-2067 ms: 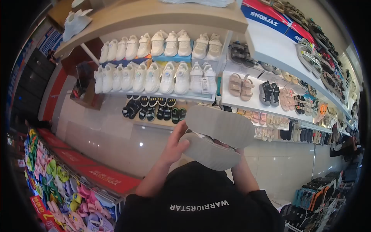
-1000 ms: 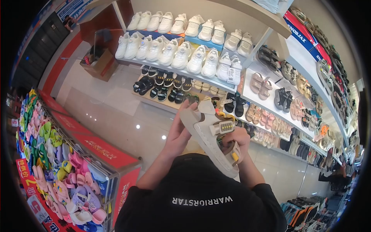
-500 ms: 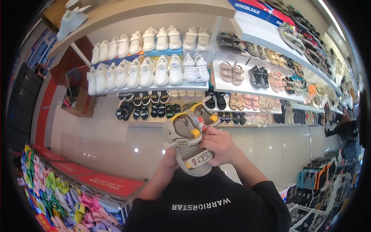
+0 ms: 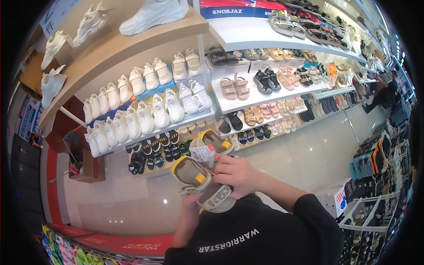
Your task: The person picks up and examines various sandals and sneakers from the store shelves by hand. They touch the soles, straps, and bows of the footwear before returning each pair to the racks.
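Observation:
A beige sandal (image 4: 221,197) with yellow patches and printed straps is held up in front of my chest. My left hand (image 4: 191,201) grips its side near the sole, fingers partly hidden behind it. On the other side, my right hand (image 4: 236,174) has its fingers closed at the straps. Just beyond is the matching sandal (image 4: 211,138), close against the first. A white and red price tag (image 4: 201,153) hangs between the two. I cannot make out whether my right hand also holds the farther sandal.
White sneakers (image 4: 159,110) line the shelves ahead, with several dark sandals (image 4: 154,150) on a low board below. More sandals (image 4: 265,81) fill the white shelves to the right. Colourful clogs (image 4: 70,251) stand at lower left. A rack of footwear (image 4: 375,163) and a person (image 4: 386,90) are at right.
My view has swung and tilted, shifting the shelves left and down. The sandals have turned slightly, and the price tag now faces me more. Both hands keep hold.

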A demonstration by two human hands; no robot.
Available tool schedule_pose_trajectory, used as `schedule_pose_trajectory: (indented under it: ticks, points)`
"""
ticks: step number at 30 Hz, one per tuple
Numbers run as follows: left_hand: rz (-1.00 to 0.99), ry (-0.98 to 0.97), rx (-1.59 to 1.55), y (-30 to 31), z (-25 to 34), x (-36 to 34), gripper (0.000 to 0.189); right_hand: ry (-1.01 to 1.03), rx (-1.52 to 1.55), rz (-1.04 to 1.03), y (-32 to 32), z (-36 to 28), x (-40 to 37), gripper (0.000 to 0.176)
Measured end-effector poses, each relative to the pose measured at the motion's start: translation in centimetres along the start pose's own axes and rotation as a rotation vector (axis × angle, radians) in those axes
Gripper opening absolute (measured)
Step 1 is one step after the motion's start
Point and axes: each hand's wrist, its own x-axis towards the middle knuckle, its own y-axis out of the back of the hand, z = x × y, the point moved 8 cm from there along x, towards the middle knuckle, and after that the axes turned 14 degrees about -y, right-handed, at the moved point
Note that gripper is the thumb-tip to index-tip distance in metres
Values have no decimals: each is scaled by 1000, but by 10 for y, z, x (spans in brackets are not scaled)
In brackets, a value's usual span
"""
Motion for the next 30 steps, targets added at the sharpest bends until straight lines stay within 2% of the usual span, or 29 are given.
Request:
schedule_pose_trajectory:
  ticks: [2,4,9,13,15,16,18,19,20,21,22,24,25,26,27,28,30]
  points:
    - [-23,-18,-10,7,-3,2,89,4,-2,-3,1,-2,3,31]
    - [-43,-42,-20,8,-2,7,86,-81,57,-36,2,5,5,31]
    - [126,-42,-12,6,-2,28,61,-129,72,71,15,24,7,28]
    - [152,-21,52,-6,-9,56,66,-152,60,188,37,44,8,27]
    - [-26,12,-37,-38,-10,75,77,-161,70,276,50,56,10,28]
    - [-38,13,-30,-48,-12,84,77,-168,82,353,60,62,10,29]
    - [-240,-52,-22,-77,-10,101,92,-207,124,386,78,76,17,29]
    - [-381,21,-26,-87,-14,109,106,-179,148,487,96,82,22,26]
    - [-395,22,-16,-97,-15,119,106,-151,174,590,112,87,24,24]
    - [-474,-56,63,-123,-9,131,113,-240,180,578,122,100,22,29]
    - [-554,-137,140,-148,-2,145,120,-235,179,595,129,110,26,29]
    - [-770,-390,404,-189,9,174,126,-417,823,678,141,169,28,25]
    - [-787,-393,408,-204,12,186,126,-432,1476,657,130,190,23,38]
    - [-911,-525,694,-224,14,191,125,-415,1476,666,137,203,23,38]
    - [-1023,-661,983,-237,10,196,125,-377,1603,602,136,219,26,44]
    - [-1036,-668,988,-244,5,205,125,-337,1728,530,132,236,32,51]
    - [-1085,-810,1268,-261,-10,221,131,-351,1700,604,130,274,43,52]
